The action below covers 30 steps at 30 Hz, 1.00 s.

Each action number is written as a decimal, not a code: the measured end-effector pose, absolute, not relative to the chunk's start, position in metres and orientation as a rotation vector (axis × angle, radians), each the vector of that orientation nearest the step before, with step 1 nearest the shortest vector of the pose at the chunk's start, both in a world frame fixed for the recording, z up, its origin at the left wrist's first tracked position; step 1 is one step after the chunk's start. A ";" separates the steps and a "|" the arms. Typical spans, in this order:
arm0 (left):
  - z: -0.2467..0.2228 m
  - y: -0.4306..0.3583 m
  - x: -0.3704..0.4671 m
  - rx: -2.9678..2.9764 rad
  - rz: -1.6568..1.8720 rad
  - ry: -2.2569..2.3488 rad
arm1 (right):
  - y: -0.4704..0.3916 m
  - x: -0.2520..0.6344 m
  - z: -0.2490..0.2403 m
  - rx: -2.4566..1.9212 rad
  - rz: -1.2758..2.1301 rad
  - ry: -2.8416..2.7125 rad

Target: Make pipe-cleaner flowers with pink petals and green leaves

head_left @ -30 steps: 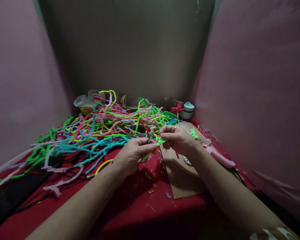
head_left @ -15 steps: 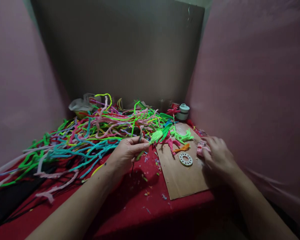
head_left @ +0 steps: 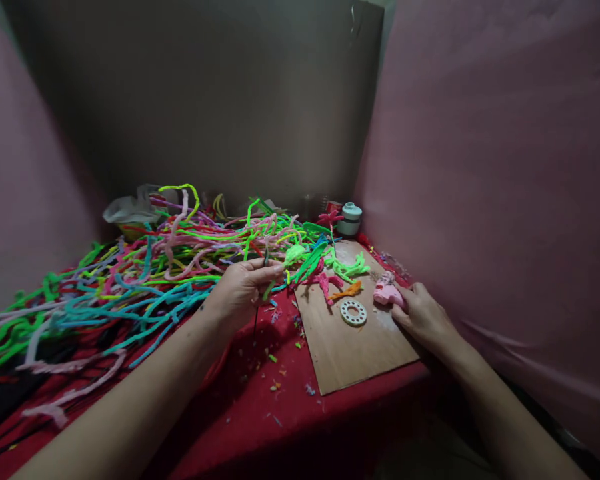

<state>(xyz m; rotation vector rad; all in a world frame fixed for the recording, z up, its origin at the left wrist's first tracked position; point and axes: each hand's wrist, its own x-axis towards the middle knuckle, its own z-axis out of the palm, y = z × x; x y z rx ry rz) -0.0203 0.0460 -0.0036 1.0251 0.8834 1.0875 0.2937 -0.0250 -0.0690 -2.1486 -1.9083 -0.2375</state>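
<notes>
Meanwhile left hand (head_left: 240, 290) pinches green stem (head_left: 293, 257); right hand (head_left: 423, 317) grasps pink tool (head_left: 386, 294).

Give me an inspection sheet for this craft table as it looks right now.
Surface: red cloth, with a brown board at right.
Job's things: green leaf piece on a stem; pink tool.
Clutter: pile of pipe cleaners, white ring, small jar, cut scraps.
Grip: left hand pinches the stem; right hand closes on the pink tool.
Cables: nothing seen.
Surroundings: pink walls, grey back panel.
</notes>
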 end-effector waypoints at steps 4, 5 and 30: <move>-0.009 0.044 -0.017 1.010 1.082 0.884 | -0.024 0.307 -0.080 -1.997 -0.257 -1.922; -0.009 0.042 -0.017 1.003 1.082 0.886 | -0.023 0.310 -0.083 -1.970 -0.278 -1.915; 0.006 0.044 -0.048 0.774 1.648 0.896 | 0.023 0.128 0.000 -0.883 0.893 -1.467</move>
